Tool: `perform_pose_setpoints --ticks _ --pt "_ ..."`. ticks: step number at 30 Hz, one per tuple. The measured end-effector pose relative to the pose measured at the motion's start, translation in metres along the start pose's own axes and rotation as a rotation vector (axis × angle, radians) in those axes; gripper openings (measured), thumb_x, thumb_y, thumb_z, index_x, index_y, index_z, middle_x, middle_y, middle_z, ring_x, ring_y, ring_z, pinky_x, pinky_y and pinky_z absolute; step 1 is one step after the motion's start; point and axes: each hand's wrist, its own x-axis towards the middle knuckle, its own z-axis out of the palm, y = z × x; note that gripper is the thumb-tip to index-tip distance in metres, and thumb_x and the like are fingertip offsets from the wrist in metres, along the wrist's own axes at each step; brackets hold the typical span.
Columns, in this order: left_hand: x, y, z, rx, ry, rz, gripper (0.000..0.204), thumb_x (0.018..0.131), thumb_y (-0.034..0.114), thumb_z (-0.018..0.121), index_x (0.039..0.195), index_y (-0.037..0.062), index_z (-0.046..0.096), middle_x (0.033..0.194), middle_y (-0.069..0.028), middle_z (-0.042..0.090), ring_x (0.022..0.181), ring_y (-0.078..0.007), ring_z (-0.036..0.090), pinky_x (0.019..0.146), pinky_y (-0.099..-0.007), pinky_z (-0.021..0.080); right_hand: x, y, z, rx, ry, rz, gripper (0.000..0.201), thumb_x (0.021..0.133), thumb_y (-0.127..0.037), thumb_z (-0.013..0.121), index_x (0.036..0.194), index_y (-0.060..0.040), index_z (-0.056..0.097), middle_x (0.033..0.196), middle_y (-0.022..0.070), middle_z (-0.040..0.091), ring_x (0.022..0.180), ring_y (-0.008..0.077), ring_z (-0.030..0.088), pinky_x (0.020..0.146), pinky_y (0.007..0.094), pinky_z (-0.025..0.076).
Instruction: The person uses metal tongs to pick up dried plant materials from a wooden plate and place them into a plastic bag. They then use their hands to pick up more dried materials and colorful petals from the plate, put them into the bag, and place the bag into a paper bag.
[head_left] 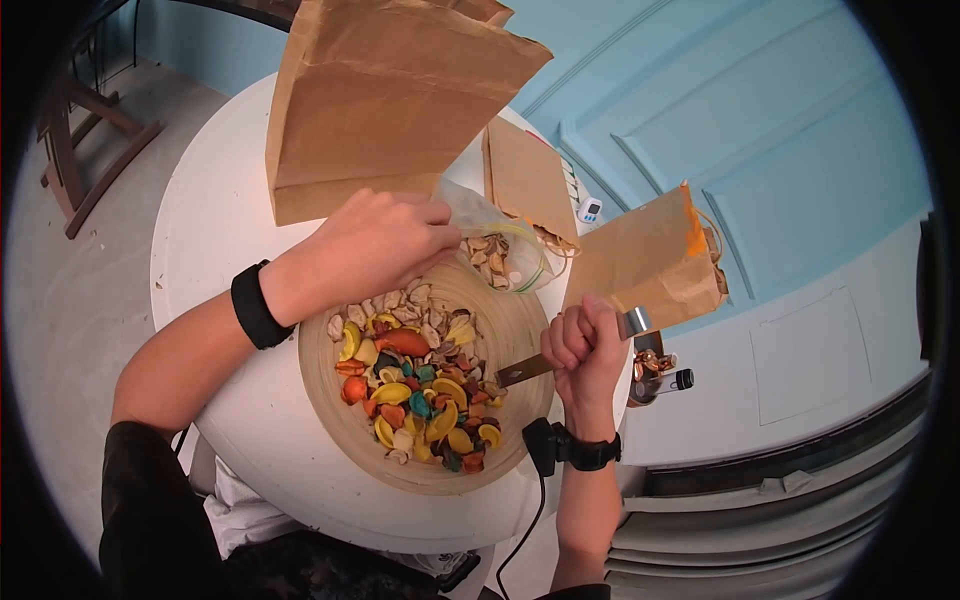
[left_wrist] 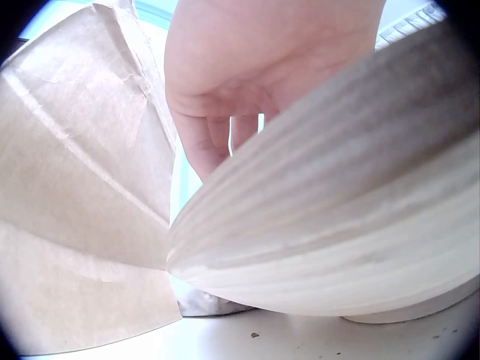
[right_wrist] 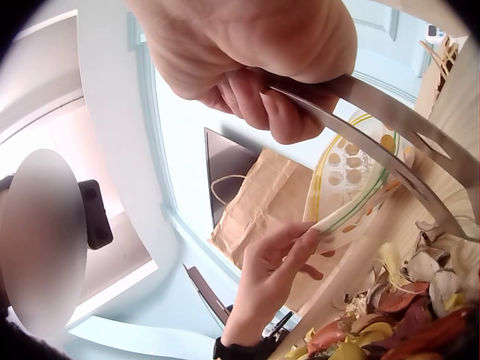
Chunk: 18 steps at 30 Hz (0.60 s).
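My left hand (head_left: 385,235) pinches the rim of a clear zip bag (head_left: 460,205) holding pale dried pieces (head_left: 490,258); the right wrist view also shows this hand (right_wrist: 274,270) at the bag's edge (right_wrist: 349,217). Metal tongs (head_left: 525,370) are gripped in my right hand (head_left: 585,345), their tips at the colourful dried pieces (head_left: 440,395) in the round wooden bowl (head_left: 325,420). The bag's open mouth lies over the bowl's far right side. In the left wrist view, the bowl's outer wall (left_wrist: 337,217) hides part of the left hand (left_wrist: 270,64).
A tall paper bag (head_left: 375,110) stands beyond the bowl on the white round table (head_left: 215,210). Two smaller paper bags (head_left: 525,180) (head_left: 645,255) are at the right, near a small white device (head_left: 589,209) and a dark-capped jar (head_left: 665,382).
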Motion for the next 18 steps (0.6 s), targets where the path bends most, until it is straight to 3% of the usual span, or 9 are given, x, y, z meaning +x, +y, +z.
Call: perform_pose_setpoints --ticks 4,7,10,18 --pt "0.000 0.001 -0.002 -0.003 -0.015 0.000 0.014 0.095 0.020 0.068 0.097 0.0071 0.071 0.090 -0.0073 0.067 0.084 -0.0291 0.067 0.067 -0.0419 0.053 0.000 0.000 0.000 -0.005 0.010 0.057 0.048 0.105 -0.020 0.053 0.062 -0.0147 0.032 0.048 -0.0029 0.028 0.038 0.0095 0.023 0.040 0.0286 0.021" --pt "0.000 -0.001 0.003 -0.021 0.066 0.035 0.015 0.096 0.019 0.066 0.088 0.0065 0.069 0.085 -0.0074 0.064 0.080 -0.0304 0.067 0.063 -0.0428 0.053 -0.001 -0.001 -0.001 -0.009 0.044 0.104 0.049 0.105 -0.020 0.052 0.061 -0.0156 0.031 0.047 -0.0029 0.028 0.037 0.0096 0.023 0.039 0.0282 0.021" --pt "0.000 0.000 0.000 -0.001 -0.029 -0.006 0.013 0.095 0.020 0.068 0.097 0.0072 0.071 0.090 -0.0071 0.067 0.084 -0.0295 0.067 0.068 -0.0421 0.053 -0.001 0.001 -0.006 0.039 0.029 0.118 0.050 0.104 -0.021 0.052 0.059 -0.0172 0.030 0.046 -0.0031 0.029 0.037 0.0097 0.023 0.039 0.0278 0.021" --pt "0.000 0.001 0.000 0.007 -0.048 -0.009 0.013 0.096 0.020 0.068 0.098 0.0073 0.071 0.091 -0.0069 0.067 0.085 -0.0292 0.067 0.067 -0.0420 0.052 0.000 -0.002 -0.016 0.233 0.048 0.168 0.049 0.104 -0.023 0.050 0.059 -0.0201 0.030 0.046 -0.0055 0.030 0.036 0.0084 0.023 0.039 0.0274 0.019"
